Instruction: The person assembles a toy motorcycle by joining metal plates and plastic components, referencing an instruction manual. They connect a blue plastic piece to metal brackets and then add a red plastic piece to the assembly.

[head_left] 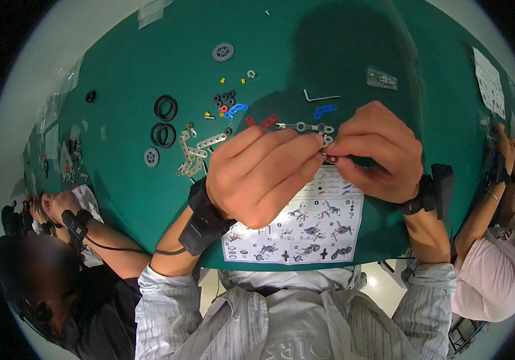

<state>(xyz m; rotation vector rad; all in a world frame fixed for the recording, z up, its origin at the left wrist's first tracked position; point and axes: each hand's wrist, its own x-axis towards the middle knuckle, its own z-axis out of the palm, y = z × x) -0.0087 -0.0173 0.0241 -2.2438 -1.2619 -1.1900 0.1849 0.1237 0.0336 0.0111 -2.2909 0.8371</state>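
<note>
My left hand (260,171) and my right hand (380,153) meet over the top of a printed instruction sheet (293,237). Both are closed in a pinch on a small metal-and-red part (330,158); the fingers hide much of it. Just beyond the fingertips lies a flat grey wrench (302,127). Red perforated strips (263,122) show past my left knuckles. A blue angled strip (324,111) and an L-shaped hex key (322,98) rest farther off, near my right hand.
Silver perforated strips (194,153), black rubber rings (165,108), grey wheels (223,51) and small black, yellow and blue parts lie left on the green table. A small plastic bag (382,79) lies right. Other people sit on both sides.
</note>
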